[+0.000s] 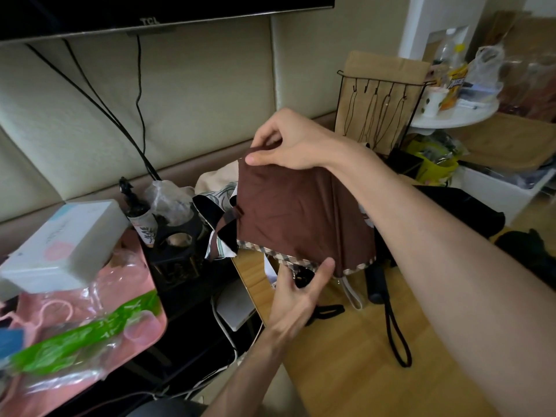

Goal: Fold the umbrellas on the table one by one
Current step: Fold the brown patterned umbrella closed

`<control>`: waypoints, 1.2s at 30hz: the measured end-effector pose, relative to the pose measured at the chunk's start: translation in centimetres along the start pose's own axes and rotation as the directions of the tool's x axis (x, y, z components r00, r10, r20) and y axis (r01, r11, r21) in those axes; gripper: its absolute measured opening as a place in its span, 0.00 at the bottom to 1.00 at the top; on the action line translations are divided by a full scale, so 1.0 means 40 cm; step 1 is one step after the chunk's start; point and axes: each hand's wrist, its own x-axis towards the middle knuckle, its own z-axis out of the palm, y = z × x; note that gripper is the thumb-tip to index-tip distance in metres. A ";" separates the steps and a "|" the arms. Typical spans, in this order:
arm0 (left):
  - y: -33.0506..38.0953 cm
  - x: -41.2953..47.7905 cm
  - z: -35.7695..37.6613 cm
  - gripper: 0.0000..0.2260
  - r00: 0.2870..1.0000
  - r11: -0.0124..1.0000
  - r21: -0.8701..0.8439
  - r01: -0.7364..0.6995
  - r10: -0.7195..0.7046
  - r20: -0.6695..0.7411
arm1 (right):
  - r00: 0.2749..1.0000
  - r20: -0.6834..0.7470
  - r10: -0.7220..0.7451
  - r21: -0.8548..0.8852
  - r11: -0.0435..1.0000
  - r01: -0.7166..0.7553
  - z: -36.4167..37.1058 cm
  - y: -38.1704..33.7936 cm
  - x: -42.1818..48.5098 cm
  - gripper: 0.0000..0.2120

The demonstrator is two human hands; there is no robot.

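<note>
A brown umbrella (298,215) with a checkered trim hangs above the wooden table (346,365), its canopy spread flat toward me. My right hand (288,142) pinches the top edge of the brown fabric between thumb and fingers. Below, my left hand (296,293) curls its thumb and fingers around the trimmed lower edge near the dark handle. A black folded umbrella (377,284) with a wrist loop lies on the table just right of it. Behind the brown canopy sits a beige umbrella (216,179), mostly hidden.
A pink tray (99,335) with a white box (63,242) and plastic wrap stands at left. A black holder with bottles (168,236) sits beside it. A wire rack (376,112), a white shelf and clutter fill the right back. Black fabric (460,206) lies at right.
</note>
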 end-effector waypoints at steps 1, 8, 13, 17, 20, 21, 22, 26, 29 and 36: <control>-0.003 0.001 0.000 0.13 1.000 1.000 -0.022 0.018 -0.018 -0.001 | 0.999 -0.053 0.010 0.007 1.000 -0.010 0.007 -0.004 0.006 0.05; 0.002 -0.002 -0.014 0.47 1.000 0.999 -0.030 0.022 -0.022 -0.004 | 0.953 -0.293 -0.079 -0.235 0.972 0.009 0.066 -0.014 0.027 0.11; 0.033 0.003 -0.016 0.36 0.994 0.996 -0.064 -0.066 0.060 -0.086 | 0.809 -0.539 -0.233 -0.291 0.953 0.081 0.067 0.019 -0.031 0.18; 0.048 0.016 -0.028 0.35 0.980 0.986 -0.127 -0.109 0.085 -0.182 | 0.577 -0.770 0.272 0.206 0.962 -0.178 0.094 0.040 -0.172 0.32; 0.065 0.017 -0.031 0.32 0.978 0.974 -0.202 -0.108 0.068 -0.195 | 0.740 -0.352 0.574 0.526 0.775 -0.351 0.143 0.041 -0.261 0.52; 0.069 0.017 -0.032 0.30 0.979 0.970 -0.217 -0.109 0.068 -0.191 | 0.779 -0.214 0.589 0.612 0.703 -0.363 0.163 0.039 -0.273 0.56; 0.073 0.013 -0.031 0.30 0.982 0.971 -0.211 -0.109 0.072 -0.175 | 0.806 -0.108 0.581 0.688 0.630 -0.361 0.185 0.038 -0.278 0.57; 0.071 0.005 -0.036 0.31 0.995 0.990 -0.095 -0.101 0.102 0.005 | 0.813 -0.033 0.582 0.827 0.473 -0.305 0.235 0.040 -0.268 0.39; 0.065 0.011 -0.029 0.37 0.998 0.997 -0.060 -0.058 0.059 0.021 | 0.801 -0.070 0.595 0.896 0.391 -0.212 0.236 0.047 -0.267 0.26; 0.067 0.001 -0.003 0.41 0.936 0.992 -0.127 -0.026 -0.020 -0.350 | 0.766 -0.128 0.629 0.936 0.331 -0.116 0.245 0.060 -0.247 0.20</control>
